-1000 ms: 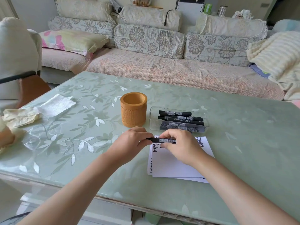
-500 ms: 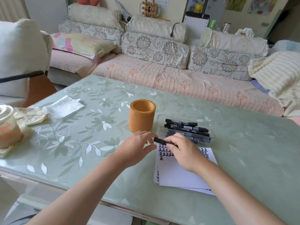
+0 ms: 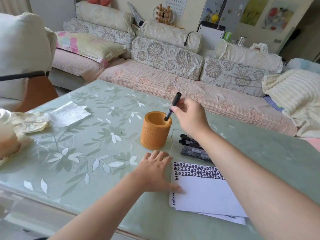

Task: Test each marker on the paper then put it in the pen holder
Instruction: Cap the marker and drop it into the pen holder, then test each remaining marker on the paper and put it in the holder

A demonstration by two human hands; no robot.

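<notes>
So, the right hand [image 3: 188, 116] has a pinching grip on a slim black marker [image 3: 173, 105], lower end in the orange cylindrical pen holder [image 3: 154, 135]; left hand [image 3: 155, 170] spread flat on the green floral counter [image 3: 97, 153].

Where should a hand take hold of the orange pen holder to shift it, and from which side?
Put the grip round the pen holder at mid wall, from its left: it stands upright and round, the right hand holds a marker at its mouth, and the marker tray lies close on its right.
</notes>
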